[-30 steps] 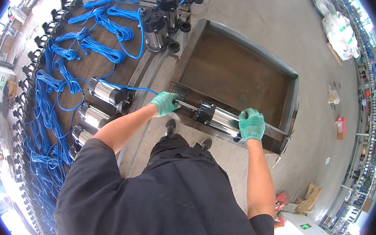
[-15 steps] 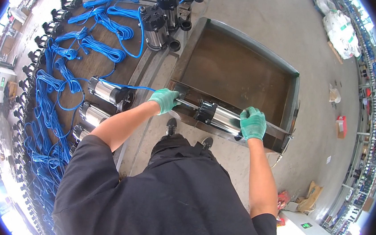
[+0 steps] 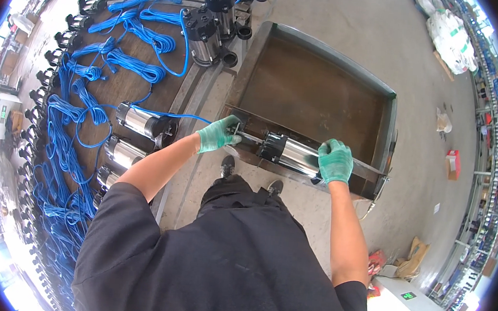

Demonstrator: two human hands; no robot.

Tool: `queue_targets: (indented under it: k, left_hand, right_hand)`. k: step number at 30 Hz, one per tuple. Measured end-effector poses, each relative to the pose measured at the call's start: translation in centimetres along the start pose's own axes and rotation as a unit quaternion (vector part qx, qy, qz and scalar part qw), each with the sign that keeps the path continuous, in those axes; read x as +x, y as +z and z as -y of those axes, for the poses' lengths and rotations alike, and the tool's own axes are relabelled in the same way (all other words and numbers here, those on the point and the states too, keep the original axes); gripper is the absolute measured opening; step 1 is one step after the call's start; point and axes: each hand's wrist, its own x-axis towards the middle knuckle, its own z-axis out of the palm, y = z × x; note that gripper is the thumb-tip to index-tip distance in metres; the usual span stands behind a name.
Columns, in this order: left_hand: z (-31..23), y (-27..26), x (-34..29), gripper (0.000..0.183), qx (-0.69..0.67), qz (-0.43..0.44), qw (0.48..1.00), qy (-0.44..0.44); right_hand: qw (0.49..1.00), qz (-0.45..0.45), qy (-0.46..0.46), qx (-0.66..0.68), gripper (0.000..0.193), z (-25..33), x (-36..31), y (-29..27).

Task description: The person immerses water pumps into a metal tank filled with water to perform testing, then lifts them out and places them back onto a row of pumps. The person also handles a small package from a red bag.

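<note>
steadying the silver cylinder [image 3: 298, 158] mid-frame, the right hand [image 3: 335, 162] holds its end; the left hand [image 3: 217, 134] meets the rod [image 3: 251, 138], grip unclear; next likely calls for fine finger control.

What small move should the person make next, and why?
Perhaps turn the rod slightly with the left hand, which is at its outer end: the rod runs toward the black end of the pump, and the right hand, at the opposite end, seems placed to steady it.
</note>
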Motion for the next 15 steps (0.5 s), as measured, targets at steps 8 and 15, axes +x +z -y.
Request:
queue_targets:
  k: [8,15]
  left_hand:
    - [-7.0,-1.0,0.6,0.042,0.285,0.11,0.937,-0.172]
    - [-2.2,0.3,0.0,0.04,0.543,-0.049,0.838,0.021]
  right_hand:
    - [1.0,0.005,0.016,0.012,0.02,0.0,-0.1,0.0]
    - [1.0,0.01,0.019,0.01,0.02,0.2,-0.1,-0.1]
